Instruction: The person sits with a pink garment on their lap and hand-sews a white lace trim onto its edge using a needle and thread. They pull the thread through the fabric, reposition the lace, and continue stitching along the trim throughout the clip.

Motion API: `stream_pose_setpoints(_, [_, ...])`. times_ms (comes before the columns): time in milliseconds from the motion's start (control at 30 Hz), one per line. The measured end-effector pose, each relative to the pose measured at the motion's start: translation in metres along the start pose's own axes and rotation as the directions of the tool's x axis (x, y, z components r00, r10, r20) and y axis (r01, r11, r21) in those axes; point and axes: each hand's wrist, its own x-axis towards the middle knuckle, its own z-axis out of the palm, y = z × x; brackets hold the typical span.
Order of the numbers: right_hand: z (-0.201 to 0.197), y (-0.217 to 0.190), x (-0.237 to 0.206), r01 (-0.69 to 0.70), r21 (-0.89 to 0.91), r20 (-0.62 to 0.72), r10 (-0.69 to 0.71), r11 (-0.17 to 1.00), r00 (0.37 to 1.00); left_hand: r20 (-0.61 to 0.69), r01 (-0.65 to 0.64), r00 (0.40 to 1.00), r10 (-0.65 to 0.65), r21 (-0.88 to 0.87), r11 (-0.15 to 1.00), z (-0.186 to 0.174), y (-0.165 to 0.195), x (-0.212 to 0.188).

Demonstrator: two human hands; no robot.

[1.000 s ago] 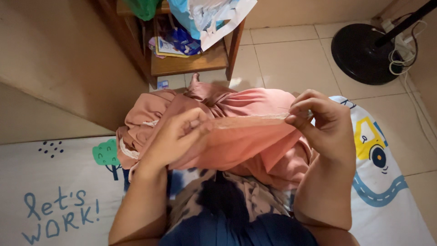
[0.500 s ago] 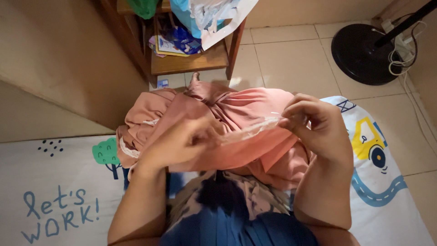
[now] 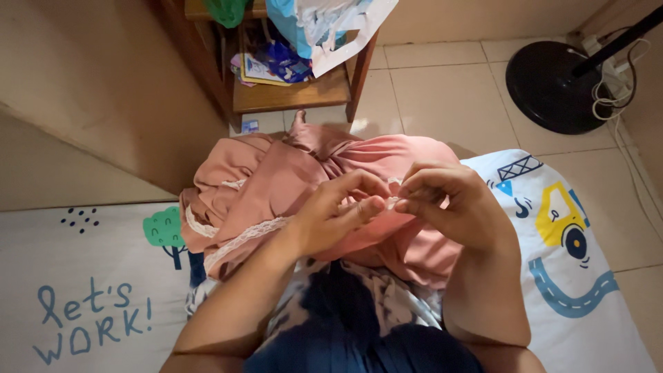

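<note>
warm dim indoor light, soft shadows (wide-angle bending at edges).

fan base (image 3: 563,86) cut off, fingers (image 3: 359,207) hiding lace

The pink garment (image 3: 324,179) lay bunched in soft folds, a dusty salmon fabric edged with pale lace trim (image 3: 242,238) along its lower left hem. It rested just in front of the wooden shelf (image 3: 290,97), its gathered top nearest the shelf's foot. One lace-edged fold was raised above the rest, well away from the shelf, pinched taut at its middle.
</note>
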Motion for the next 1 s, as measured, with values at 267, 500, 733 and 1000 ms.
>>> stream_pose_setpoints(267, [0.002, -0.005, -0.001, 0.025, -0.008, -0.033, -0.026, 1.0, 0.999, -0.018, 0.109, 0.994, -0.108, 0.055, 0.992, -0.001, 0.001, -0.003])
stream_pose_setpoints(500, [0.0, -0.004, -0.004, 0.008, 0.047, -0.05, -0.006, 0.999, 0.999, 0.071, -0.112, 0.992, 0.101, 0.18, 0.977, -0.011, 0.027, -0.004])
stream_pose_setpoints(733, [0.001, 0.001, -0.007, -0.016, 0.082, -0.077, 0.023, 0.996, 0.997, -0.054, 0.04, 0.998, -0.027, 0.259, 0.965, -0.011, 0.034, -0.005])
stream_pose_setpoints(1000, [0.002, 0.003, -0.009, -0.037, 0.092, -0.115, 0.047, 0.995, 0.992, -0.032, -0.007, 0.999, 0.01, 0.112, 0.994, -0.02, 0.036, -0.01])
